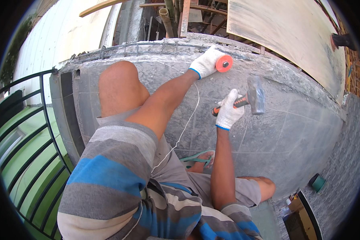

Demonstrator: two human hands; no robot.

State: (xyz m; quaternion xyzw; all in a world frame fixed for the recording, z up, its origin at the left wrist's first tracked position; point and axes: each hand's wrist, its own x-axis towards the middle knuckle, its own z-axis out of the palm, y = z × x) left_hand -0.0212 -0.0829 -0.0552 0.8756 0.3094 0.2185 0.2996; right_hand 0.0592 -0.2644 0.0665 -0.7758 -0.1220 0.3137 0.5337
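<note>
My left hand (204, 63) in a white glove is closed on a chisel (224, 63) with an orange round guard, its dark end pointing up toward me, at the rough broken edge (180, 47) of a concrete slab (276, 124). Below and to the right of it, my right hand (230, 109), also gloved, grips a hammer (256, 95) by its orange-and-black handle, the metal head raised over the slab and slightly blurred. A thin white string (192, 114) runs across my lap and past my left forearm. Exposed rebar (140, 49) lies along the broken edge.
A black railing (45, 112) stands at left above a green surface. A pale board (284, 36), bamboo poles (167, 22) and lumber are beyond the edge. A dark object (340, 40) shows at upper right, a green bucket (318, 183) at lower right. My knees and sandaled foot are on the slab.
</note>
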